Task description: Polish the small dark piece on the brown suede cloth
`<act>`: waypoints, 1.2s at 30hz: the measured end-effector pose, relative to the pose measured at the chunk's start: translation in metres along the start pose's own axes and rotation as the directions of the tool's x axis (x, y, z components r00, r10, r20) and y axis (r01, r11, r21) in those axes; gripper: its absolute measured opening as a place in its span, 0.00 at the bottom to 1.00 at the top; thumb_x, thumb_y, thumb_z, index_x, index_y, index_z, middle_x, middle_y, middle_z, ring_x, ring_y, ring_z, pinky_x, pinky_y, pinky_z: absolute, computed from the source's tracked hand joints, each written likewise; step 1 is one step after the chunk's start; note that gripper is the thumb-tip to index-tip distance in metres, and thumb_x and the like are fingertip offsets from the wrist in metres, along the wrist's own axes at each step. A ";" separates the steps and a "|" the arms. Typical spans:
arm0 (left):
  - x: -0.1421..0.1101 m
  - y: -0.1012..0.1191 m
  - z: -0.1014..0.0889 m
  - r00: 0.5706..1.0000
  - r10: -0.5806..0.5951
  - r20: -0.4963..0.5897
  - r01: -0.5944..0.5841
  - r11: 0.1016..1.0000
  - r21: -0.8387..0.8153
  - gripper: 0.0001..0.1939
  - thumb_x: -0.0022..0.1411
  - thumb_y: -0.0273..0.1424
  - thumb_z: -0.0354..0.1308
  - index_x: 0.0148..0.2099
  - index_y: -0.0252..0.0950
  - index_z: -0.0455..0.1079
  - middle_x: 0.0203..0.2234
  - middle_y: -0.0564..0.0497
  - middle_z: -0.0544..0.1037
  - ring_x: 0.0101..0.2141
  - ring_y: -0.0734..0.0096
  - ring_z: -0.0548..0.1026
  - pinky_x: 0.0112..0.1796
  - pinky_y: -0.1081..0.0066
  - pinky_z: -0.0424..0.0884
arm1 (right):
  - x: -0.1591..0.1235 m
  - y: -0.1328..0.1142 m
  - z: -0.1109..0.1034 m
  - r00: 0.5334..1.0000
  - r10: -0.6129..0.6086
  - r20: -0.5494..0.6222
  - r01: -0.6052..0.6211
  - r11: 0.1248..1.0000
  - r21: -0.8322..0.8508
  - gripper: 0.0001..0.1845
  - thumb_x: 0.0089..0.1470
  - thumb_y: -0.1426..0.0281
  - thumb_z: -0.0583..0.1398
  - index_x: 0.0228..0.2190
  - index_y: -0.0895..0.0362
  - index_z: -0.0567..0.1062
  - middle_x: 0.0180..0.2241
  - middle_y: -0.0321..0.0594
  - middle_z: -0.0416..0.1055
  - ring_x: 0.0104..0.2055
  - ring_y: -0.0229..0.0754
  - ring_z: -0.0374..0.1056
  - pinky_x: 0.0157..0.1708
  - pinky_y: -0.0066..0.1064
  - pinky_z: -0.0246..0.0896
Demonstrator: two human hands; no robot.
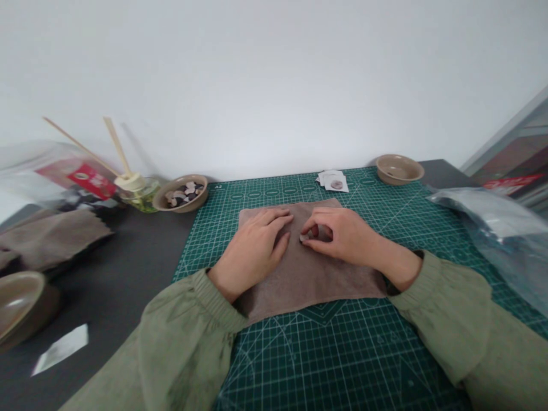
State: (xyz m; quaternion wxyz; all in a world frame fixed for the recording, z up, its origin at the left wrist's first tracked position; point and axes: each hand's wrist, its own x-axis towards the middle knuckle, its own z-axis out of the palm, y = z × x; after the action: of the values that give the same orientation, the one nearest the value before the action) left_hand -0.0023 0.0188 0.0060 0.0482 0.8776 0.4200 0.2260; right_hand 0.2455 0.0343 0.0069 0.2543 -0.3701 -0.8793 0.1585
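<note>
A brown cloth [299,279] lies spread on a green cutting mat [274,354]. My left hand [257,245] rests flat on the cloth's left part, fingers stretched out and nothing in them. Over the middle of the cloth, my right hand [340,234] pinches a small pale stone [303,237] between thumb and fingertips. The stone is at or just above the cloth; I cannot tell whether it touches. Much of it is hidden by the fingers.
Behind the mat's left corner stands a bowl [200,197] of pale and dark stones, beside a reed diffuser [141,191]. Small picture cards [336,181] lie at the back, with another bowl [399,171] to their right. A plastic bag [496,217] covers the right side. Another cloth [55,237] is left.
</note>
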 end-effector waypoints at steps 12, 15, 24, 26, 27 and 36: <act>0.000 -0.001 0.001 1.000 0.000 -0.018 0.000 1.000 0.015 0.20 0.74 0.29 0.57 0.65 0.37 0.76 0.63 0.41 0.79 0.64 0.50 0.76 0.66 0.46 0.72 | 0.003 -0.003 0.004 1.000 0.010 0.022 -0.009 1.000 -0.025 0.07 0.60 0.67 0.70 0.39 0.56 0.82 0.35 0.36 0.79 0.36 0.41 0.72 0.38 0.34 0.60; 0.000 -0.003 0.002 1.000 0.003 -0.024 -0.003 1.000 0.010 0.20 0.75 0.29 0.57 0.65 0.37 0.77 0.63 0.41 0.79 0.63 0.50 0.76 0.66 0.45 0.72 | 0.003 -0.002 0.005 0.999 0.041 -0.021 -0.042 0.997 -0.062 0.07 0.60 0.67 0.71 0.40 0.55 0.83 0.35 0.37 0.79 0.36 0.42 0.72 0.37 0.34 0.60; 0.000 -0.001 0.001 1.000 -0.006 -0.004 0.006 1.000 0.019 0.21 0.75 0.29 0.56 0.66 0.33 0.76 0.64 0.39 0.79 0.64 0.48 0.75 0.66 0.44 0.72 | 0.003 -0.003 0.002 0.998 0.056 0.013 -0.055 0.997 -0.049 0.07 0.61 0.66 0.70 0.40 0.55 0.83 0.35 0.37 0.79 0.35 0.41 0.72 0.37 0.34 0.60; 0.000 -0.001 0.001 1.000 -0.007 -0.010 0.007 1.000 0.015 0.21 0.75 0.29 0.57 0.65 0.33 0.76 0.63 0.39 0.79 0.64 0.48 0.76 0.66 0.44 0.72 | 0.004 -0.003 0.002 0.999 0.053 -0.013 -0.053 0.997 -0.064 0.07 0.61 0.67 0.70 0.40 0.55 0.83 0.36 0.38 0.79 0.37 0.42 0.72 0.38 0.34 0.61; 0.000 -0.001 0.001 1.000 -0.006 -0.012 0.007 1.000 0.014 0.21 0.75 0.29 0.57 0.65 0.33 0.77 0.63 0.38 0.79 0.64 0.48 0.76 0.67 0.44 0.71 | 0.004 -0.003 0.003 0.999 0.033 0.001 -0.032 0.999 -0.043 0.07 0.61 0.67 0.70 0.40 0.55 0.83 0.36 0.38 0.79 0.37 0.42 0.73 0.39 0.34 0.61; 0.004 0.007 -0.006 0.998 -0.005 -0.066 -0.006 0.986 -0.169 0.24 0.67 0.27 0.68 0.65 0.37 0.77 0.62 0.44 0.81 0.62 0.51 0.79 0.65 0.50 0.73 | 0.001 -0.010 -0.004 0.985 0.099 -0.144 -0.083 0.991 0.109 0.08 0.57 0.69 0.72 0.40 0.55 0.84 0.30 0.34 0.79 0.29 0.37 0.70 0.33 0.31 0.61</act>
State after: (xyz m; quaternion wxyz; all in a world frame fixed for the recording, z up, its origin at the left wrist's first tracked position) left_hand 0.0027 0.0167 0.0151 0.1085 0.8626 0.4004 0.2896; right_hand 0.2408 0.0285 0.0151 0.3305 -0.4072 -0.8307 0.1870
